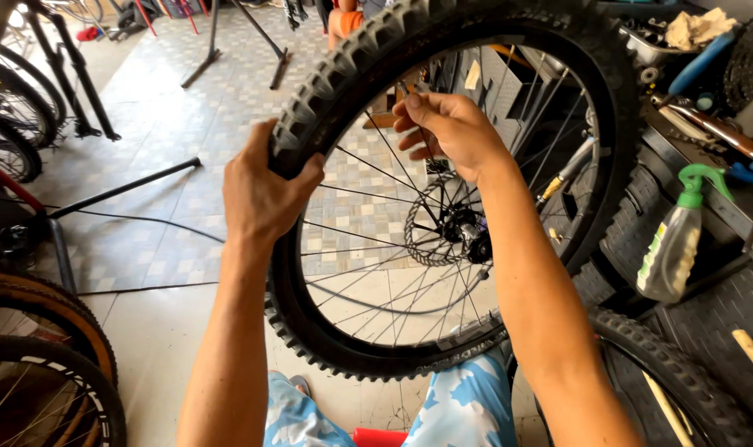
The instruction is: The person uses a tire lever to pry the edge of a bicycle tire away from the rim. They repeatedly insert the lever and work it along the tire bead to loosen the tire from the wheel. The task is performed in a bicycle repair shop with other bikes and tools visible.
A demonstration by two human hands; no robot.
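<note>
On the floor: pale patterned tiles (pixel 153 108) spread ahead of you, running to plain light tiles near your knees; a thin black cable (pixel 145 222) snakes across them.
Room: a bicycle workshop. Black stand legs (pixel 227 50) straddle the tiles at the top, and a long black bar (pixel 128 187) lies slantwise on your left.
Left edge: parked bike wheels (pixel 12 124), cut off by the frame, and lower down a tan-walled tyre (pixel 54 310) only partly seen.
Right side: a cluttered dark bench (pixel 724 207) with a green-capped spray bottle (pixel 674 240), a blue-handled tool (pixel 703 62) and a crumpled rag (pixel 697 29); more knobby tyres (pixel 683 389) lean beneath it.
Wheel: the knobby-tyred wheel (pixel 443 29) stands upright in front of you, its lower rim near your blue-and-white shorts (pixel 467 410).
Left hand: your left hand (pixel 261 194) is wrapped over the tread on the wheel's left side, fingers closed on the tyre.
Right hand: your right hand (pixel 447 132) reaches among the spokes (pixel 376 174), fingertips pinched together near the rim; whether they hold something small, you cannot tell.
Hub: the disc rotor (pixel 430 240) and hub sit partly behind your right forearm.
Hidden: the wheel's top is cut off, and the small bench items are hard to make out.
</note>
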